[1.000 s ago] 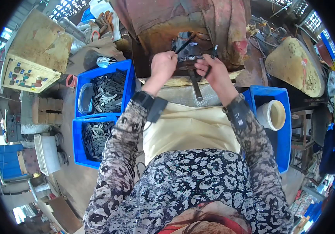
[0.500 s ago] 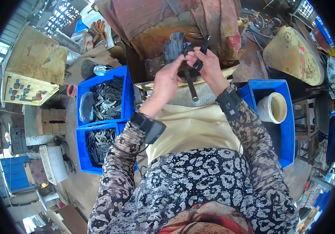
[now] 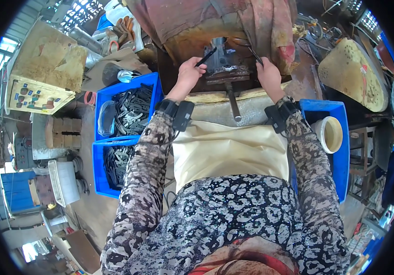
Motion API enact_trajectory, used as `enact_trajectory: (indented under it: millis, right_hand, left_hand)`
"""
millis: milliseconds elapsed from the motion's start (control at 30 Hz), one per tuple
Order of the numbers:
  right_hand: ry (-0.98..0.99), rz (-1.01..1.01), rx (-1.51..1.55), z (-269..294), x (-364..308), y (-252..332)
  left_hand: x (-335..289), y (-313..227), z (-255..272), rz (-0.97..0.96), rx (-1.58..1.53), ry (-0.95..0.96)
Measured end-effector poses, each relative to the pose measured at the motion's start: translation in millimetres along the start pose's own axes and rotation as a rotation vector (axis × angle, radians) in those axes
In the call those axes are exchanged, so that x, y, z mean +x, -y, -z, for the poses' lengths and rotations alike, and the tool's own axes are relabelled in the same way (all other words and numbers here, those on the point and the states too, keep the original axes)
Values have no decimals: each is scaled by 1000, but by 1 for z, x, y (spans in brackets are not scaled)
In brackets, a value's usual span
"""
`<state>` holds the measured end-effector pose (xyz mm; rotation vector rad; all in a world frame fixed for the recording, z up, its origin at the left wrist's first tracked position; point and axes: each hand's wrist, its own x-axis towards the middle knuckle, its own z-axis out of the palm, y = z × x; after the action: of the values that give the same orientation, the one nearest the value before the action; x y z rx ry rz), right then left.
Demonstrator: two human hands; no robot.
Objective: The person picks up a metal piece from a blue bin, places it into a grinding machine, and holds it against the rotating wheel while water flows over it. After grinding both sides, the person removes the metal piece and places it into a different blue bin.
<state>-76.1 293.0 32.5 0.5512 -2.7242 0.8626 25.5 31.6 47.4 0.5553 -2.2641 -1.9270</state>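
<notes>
Spread apart since before: left hand (image 3: 188,73) pinching a thin dark metal strip (image 3: 205,57), right hand (image 3: 268,73) gripping another strip (image 3: 254,55), both flanking the small press (image 3: 222,62), blue crates (image 3: 130,112) still well stocked.

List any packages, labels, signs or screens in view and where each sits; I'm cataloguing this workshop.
Control panel: far left, pale yellow slanted box face with small coloured buttons.
Label: far right, small pale tag on a tan rounded cover.
Roll: in the right blue crate, cream ring, maybe tape.
No screens or signs visible.
</notes>
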Motion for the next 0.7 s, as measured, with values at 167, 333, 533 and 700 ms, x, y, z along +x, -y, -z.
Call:
enact_trajectory:
  millis: [167,333,533,700]
  right_hand:
    - [-56,-13,-40,1,-6,20]
    - [-66,-13,-71,1,-8,17]
    - [18,-80,-70,5,-7,25]
    - [7,-98,-102,7,-9,19]
  left_hand:
    - [30,28,-3,-145,186,-6]
    - [37,32,-14,-227,400,33]
    - [48,51,2,-355,580,139]
    - [47,42,-6,-496,891,262]
